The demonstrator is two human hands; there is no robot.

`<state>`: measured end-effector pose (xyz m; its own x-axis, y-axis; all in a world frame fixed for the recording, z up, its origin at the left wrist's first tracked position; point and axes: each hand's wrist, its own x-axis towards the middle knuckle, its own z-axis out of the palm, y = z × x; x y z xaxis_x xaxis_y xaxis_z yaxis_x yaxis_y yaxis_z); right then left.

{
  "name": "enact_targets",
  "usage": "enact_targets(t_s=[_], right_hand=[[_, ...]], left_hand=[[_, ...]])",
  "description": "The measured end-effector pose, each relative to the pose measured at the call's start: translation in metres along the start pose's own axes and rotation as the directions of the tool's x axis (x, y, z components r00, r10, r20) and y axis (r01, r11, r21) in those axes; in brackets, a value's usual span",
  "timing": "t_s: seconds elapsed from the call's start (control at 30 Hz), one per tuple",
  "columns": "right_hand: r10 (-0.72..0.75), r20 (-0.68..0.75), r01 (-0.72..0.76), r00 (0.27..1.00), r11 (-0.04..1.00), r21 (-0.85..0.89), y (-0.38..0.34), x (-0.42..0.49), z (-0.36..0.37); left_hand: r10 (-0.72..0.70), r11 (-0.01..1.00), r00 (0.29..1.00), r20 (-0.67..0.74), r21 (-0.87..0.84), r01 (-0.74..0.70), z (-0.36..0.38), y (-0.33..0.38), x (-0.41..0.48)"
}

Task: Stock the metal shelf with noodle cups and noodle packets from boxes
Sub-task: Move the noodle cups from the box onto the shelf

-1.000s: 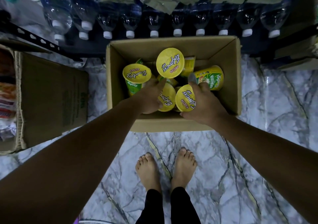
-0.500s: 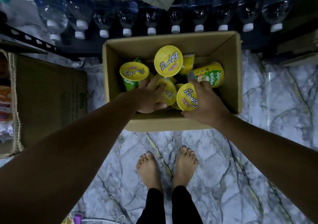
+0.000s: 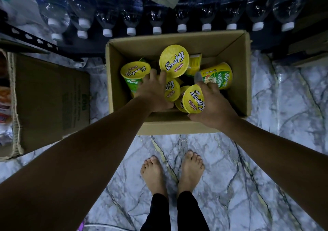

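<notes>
An open cardboard box point(image 3: 177, 126) stands on the floor and holds several yellow-lidded noodle cups. My right hand point(image 3: 213, 106) grips one noodle cup point(image 3: 193, 98) tilted on its side at the box's near right, thumb over its rim. My left hand point(image 3: 152, 92) reaches into the box with straight fingers. Its fingertips touch the raised cup lid point(image 3: 174, 60) and lie beside the left cup point(image 3: 134, 74). Another cup point(image 3: 171, 90) sits partly under that hand. A green-sided cup point(image 3: 218, 76) lies on its side at the right. The dark metal shelf point(image 3: 35, 40) runs along the top.
A row of water bottles point(image 3: 157, 23) fills the bottom shelf level just behind the box. A second cardboard box point(image 3: 49, 103) with packets point(image 3: 4, 97) lies at the left. My bare feet point(image 3: 172, 170) stand on the marble floor point(image 3: 266, 159) in front of the box.
My left hand has slid farther into the box, with its fingers stretched out between the left cup and the raised lid. My right hand keeps its grip on the same cup.
</notes>
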<state>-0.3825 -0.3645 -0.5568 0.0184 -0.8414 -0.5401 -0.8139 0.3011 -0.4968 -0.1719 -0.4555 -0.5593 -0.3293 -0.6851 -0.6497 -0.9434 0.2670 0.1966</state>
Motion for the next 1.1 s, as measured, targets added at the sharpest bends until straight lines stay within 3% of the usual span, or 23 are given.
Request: enact_targets(t_s=[0.17,0.43,0.57,0.77,0.93,1.1], right_hand=[[-0.009,-0.007,0.009,1.000,0.999,0.032,-0.001,-0.003,-0.002],[-0.086,-0.089,0.095,0.992,0.991,0.099,-0.023,-0.040,-0.033],[-0.087,-0.113,0.103,0.990,0.984,0.148,-0.051,-0.083,-0.071],[-0.027,-0.300,0.117,0.953,0.952,0.283,-0.119,-0.169,-0.144],[-0.059,-0.454,0.249,0.889,0.894,0.372,-0.187,-0.238,-0.210],[-0.104,-0.560,0.384,0.822,0.828,0.409,-0.261,-0.318,-0.288]], left_hand=[[-0.041,0.999,0.998,0.051,0.034,0.040,0.006,0.009,-0.011],[-0.077,0.920,0.987,-0.138,-0.393,0.017,0.003,0.012,-0.073],[-0.084,0.860,0.956,-0.282,-0.505,-0.074,-0.025,0.023,-0.125],[-0.018,0.829,0.926,-0.377,-0.523,-0.197,-0.115,0.036,-0.218],[0.061,0.841,0.903,-0.426,-0.465,-0.276,-0.206,0.047,-0.302],[0.044,0.797,0.832,-0.554,-0.482,-0.363,-0.301,0.064,-0.397]])
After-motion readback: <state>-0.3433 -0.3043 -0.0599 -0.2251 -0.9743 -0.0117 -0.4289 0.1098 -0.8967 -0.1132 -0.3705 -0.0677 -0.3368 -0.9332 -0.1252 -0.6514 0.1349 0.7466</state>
